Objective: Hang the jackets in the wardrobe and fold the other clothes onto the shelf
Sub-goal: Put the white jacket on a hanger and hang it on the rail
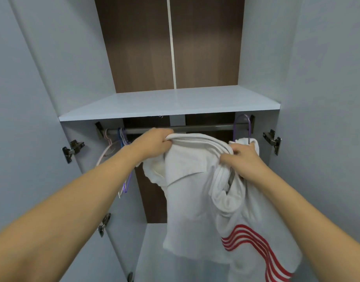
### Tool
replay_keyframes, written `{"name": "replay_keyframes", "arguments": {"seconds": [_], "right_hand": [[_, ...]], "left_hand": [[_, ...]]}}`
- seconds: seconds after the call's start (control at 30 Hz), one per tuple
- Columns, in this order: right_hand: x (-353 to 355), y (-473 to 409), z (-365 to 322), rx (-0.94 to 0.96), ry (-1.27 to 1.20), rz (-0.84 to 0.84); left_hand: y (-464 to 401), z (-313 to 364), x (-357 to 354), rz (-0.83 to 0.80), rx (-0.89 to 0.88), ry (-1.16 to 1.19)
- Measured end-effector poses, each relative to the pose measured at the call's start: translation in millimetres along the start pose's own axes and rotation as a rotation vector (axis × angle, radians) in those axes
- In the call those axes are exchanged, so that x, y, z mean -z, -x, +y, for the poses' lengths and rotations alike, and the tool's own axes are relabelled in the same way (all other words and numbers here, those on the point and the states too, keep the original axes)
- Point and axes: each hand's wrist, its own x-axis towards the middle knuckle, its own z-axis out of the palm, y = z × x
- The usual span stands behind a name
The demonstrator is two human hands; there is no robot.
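Hands at wardrobe rail (205, 127), L hand (154, 142) & R hand (243, 159) fingers gripping white jacket (191, 190) collar, purple hanger (244, 127) behind

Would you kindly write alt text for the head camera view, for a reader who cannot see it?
Two bare hands, left hand and right hand, grip the collar of a white jacket with red stripes, holding it up just below the wardrobe rail. A purple hanger hooks the rail at right, spare hangers cluster at left, and a pale shelf sits above.
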Motion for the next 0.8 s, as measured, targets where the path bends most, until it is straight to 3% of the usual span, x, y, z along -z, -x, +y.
{"name": "replay_keyframes", "arguments": {"seconds": [0.13,0.27,0.43,0.53,0.67,0.8], "right_hand": [[-2,11,4,-0.059,0.094,-0.079],[-18,11,-6,0.008,0.033,-0.052],[-12,6,-14,0.096,0.037,-0.011],[-11,4,-16,0.114,0.028,0.043],[-9,3,-13,0.008,-0.169,0.137],[-9,5,-7,-0.024,-0.253,0.225]], "left_hand": [[-13,31,33,-0.096,-0.227,-0.217],[-27,69,40,-0.18,-0.375,-0.325],[-33,73,39,-0.283,-0.37,-0.399],[-31,63,35,-0.216,-0.374,-0.349],[-22,34,26,-0.113,-0.246,-0.25],[-6,0,-4,0.106,0.115,0.307]]}}
